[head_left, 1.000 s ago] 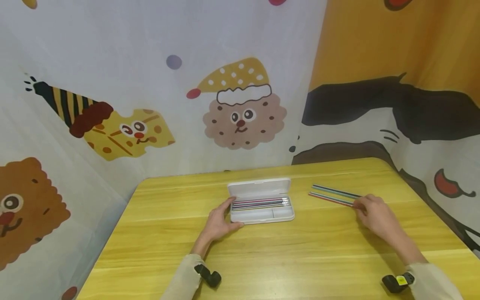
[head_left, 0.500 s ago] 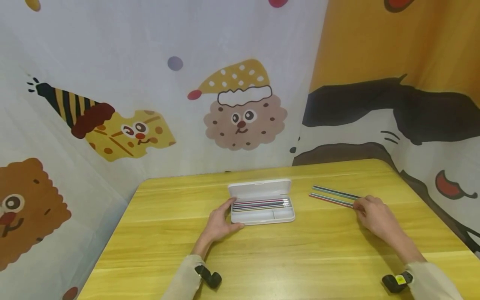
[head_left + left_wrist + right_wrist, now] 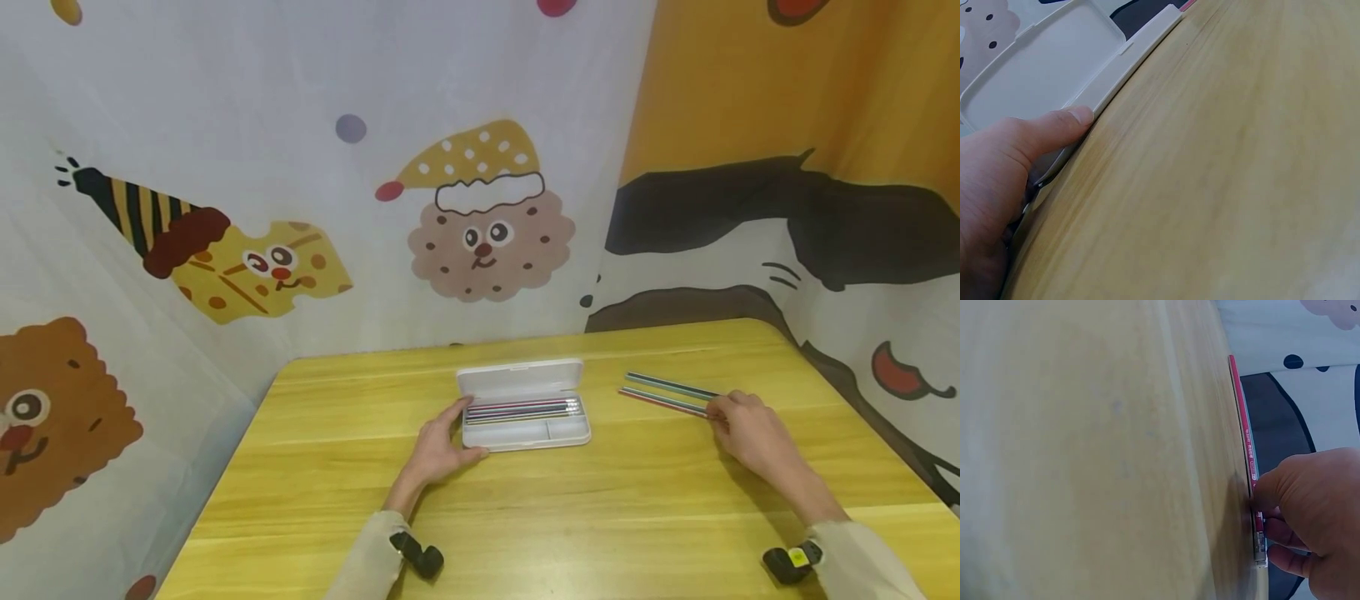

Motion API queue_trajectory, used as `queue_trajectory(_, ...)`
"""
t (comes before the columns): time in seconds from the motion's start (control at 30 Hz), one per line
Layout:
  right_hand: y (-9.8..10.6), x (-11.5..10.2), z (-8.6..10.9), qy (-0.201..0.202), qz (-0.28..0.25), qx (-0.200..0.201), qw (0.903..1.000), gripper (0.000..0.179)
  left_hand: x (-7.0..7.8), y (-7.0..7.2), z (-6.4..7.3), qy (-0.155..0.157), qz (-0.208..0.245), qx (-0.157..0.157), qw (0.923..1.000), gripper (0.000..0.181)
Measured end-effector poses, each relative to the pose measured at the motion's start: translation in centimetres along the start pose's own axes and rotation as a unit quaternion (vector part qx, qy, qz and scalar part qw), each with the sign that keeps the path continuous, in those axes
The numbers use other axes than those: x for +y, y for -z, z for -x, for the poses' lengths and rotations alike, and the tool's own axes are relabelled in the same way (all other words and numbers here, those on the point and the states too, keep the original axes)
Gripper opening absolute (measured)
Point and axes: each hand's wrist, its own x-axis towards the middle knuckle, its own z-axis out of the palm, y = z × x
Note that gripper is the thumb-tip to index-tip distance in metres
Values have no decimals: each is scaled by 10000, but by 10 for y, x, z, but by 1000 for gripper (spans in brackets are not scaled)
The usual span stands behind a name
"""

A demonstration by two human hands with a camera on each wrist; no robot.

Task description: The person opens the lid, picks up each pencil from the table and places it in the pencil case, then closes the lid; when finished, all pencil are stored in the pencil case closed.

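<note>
A white pencil case (image 3: pixel 506 434) lies on the table with its lid (image 3: pixel 521 379) raised. Several pencils (image 3: pixel 517 411) fill its rear compartment, white ends to the right. My left hand (image 3: pixel 437 446) grips the case's left end, and in the left wrist view the thumb (image 3: pixel 1072 123) presses its front edge. Right of the case, several loose pencils lie in two groups: dark and green ones (image 3: pixel 671 386) behind, a red one (image 3: pixel 660 402) among those in front. My right hand (image 3: pixel 757 433) pinches the red pencil (image 3: pixel 1244 425) near its end; the other fingers are partly hidden.
The yellow wood-grain table (image 3: pixel 585 517) has its back edge against a cartoon-printed curtain (image 3: pixel 300 150). A dark wrist camera sits on each forearm, the left one (image 3: pixel 417 554) and the right one (image 3: pixel 792 563).
</note>
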Motion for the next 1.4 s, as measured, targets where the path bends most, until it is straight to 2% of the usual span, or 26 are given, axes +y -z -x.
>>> queue_trajectory(0.2, 0, 0, -2, -72, 15, -187, 9998, 11, 0, 0, 0, -46, 110, 6, 9999, 92)
queue_trajectory(0.47, 1, 2, -6, -176, -43, -546, 9983, 10, 0, 0, 0, -44, -134, 89, 9999, 90)
queue_trajectory(0.8, 5, 2, -7, -207, -65, -944, 9953, 10, 0, -1, 0, -57, -51, 82, 9999, 90)
queue_trajectory(1.17, 4, 1, -5, 16, -143, -840, 9964, 16, 1, 0, 0, -43, -12, 70, 10000, 91)
queue_trajectory(1.4, 6, -4, -7, 258, -162, -634, 9975, 19, 2, 0, 1, -67, -107, 53, 9999, 90)
